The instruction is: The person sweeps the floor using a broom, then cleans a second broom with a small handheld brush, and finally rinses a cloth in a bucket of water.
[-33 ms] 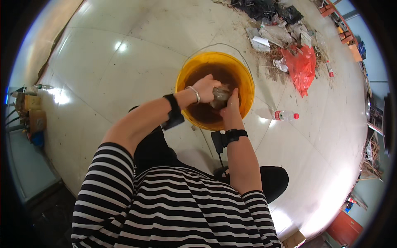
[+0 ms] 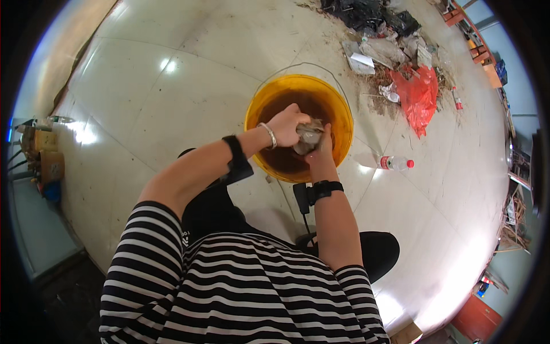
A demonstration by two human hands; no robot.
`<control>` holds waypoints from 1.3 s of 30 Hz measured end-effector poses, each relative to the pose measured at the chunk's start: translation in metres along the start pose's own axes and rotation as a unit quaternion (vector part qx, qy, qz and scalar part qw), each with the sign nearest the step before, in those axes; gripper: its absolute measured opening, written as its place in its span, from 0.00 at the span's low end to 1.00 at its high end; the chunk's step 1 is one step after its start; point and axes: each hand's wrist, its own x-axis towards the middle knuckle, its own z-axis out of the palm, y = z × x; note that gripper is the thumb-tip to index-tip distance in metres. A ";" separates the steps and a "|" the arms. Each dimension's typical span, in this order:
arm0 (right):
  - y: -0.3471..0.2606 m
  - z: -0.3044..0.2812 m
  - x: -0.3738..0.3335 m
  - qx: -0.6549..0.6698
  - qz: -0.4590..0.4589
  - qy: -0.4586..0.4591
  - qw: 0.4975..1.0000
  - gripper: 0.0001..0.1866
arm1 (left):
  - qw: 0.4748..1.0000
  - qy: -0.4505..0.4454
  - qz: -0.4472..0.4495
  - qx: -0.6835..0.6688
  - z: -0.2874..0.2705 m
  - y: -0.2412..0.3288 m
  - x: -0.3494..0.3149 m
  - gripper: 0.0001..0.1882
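Grey wet cloth wad (image 2: 309, 136) is squeezed between left hand (image 2: 288, 125) and right hand (image 2: 321, 150), both clenched, over round yellow plastic bucket (image 2: 344, 123); no shift noted. Clear plastic bottle (image 2: 394, 163) at three o'clock.

This looks like a bare utility or storage room in a workshop-like building, not a lived-in home. The floor (image 2: 189, 74) is large glossy pale tiles, stained in spots. An orange bucket (image 2: 260, 106) stands on it. Beyond the bucket lies a swept-up heap of rubbish (image 2: 384, 34): dark bags, paper scraps, dry debris, a red plastic bag (image 2: 421, 97). Right of the bucket lies a plastic bottle (image 2: 395, 163).
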 end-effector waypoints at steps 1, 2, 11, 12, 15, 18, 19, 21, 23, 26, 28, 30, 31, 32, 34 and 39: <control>-0.002 -0.017 0.015 0.014 -0.029 -0.098 0.995 0.31 | 0.999 0.014 0.022 -0.045 -0.004 0.013 -0.004 0.17; -0.004 -0.036 0.031 0.025 -0.057 -0.192 0.979 0.30 | 0.995 0.027 0.043 -0.091 -0.004 0.026 -0.006 0.18; 0.009 -0.049 0.049 0.047 -0.032 -0.151 0.987 0.22 | 0.973 0.224 -0.054 -0.003 0.042 0.041 -0.004 0.23; 0.011 -0.050 0.056 0.019 -0.024 -0.118 0.993 0.22 | 0.970 0.238 -0.048 0.019 0.041 0.035 0.002 0.21; 0.009 -0.054 0.072 -0.009 -0.018 -0.065 0.998 0.21 | 0.975 0.213 -0.053 0.043 0.033 0.015 0.020 0.19; 0.011 -0.048 0.067 -0.124 -0.112 0.014 0.986 0.15 | 0.980 0.179 -0.044 0.076 0.029 0.005 0.032 0.18; 0.009 -0.032 0.045 -0.174 -0.124 0.116 0.970 0.15 | 0.981 0.147 -0.062 0.114 0.022 0.001 0.034 0.16; 0.009 -0.036 0.043 -0.152 -0.197 0.078 0.965 0.15 | 0.978 0.092 -0.101 0.159 0.012 -0.014 0.038 0.16; 0.005 -0.025 0.017 -0.153 -0.198 0.066 0.966 0.18 | 0.965 0.014 -0.161 0.206 0.005 -0.040 0.033 0.19; -0.016 -0.040 0.014 -0.110 -0.186 0.060 0.974 0.18 | 0.964 -0.067 -0.189 0.176 0.007 -0.041 0.027 0.26; -0.018 -0.030 0.008 -0.120 -0.125 0.041 0.984 0.19 | 0.940 -0.158 -0.126 0.276 0.017 -0.029 0.010 0.27; -0.012 -0.020 0.000 -0.149 -0.086 0.102 0.980 0.21 | 0.927 -0.189 -0.120 0.301 0.024 -0.018 0.011 0.29; -0.009 -0.022 0.004 -0.152 -0.087 0.074 0.982 0.22 | 0.897 -0.239 -0.115 0.354 0.027 -0.018 0.016 0.29; -0.009 -0.027 0.009 -0.154 -0.087 0.072 0.982 0.22 | 0.861 -0.287 -0.108 0.405 0.031 -0.020 0.019 0.29; -0.007 -0.029 0.015 -0.160 -0.051 0.087 0.982 0.23 | 0.857 -0.223 -0.073 0.458 0.042 -0.039 0.023 0.26; -0.016 -0.027 0.006 -0.148 -0.065 0.075 0.984 0.23 | 0.955 -0.202 -0.148 0.158 0.002 -0.044 0.045 0.23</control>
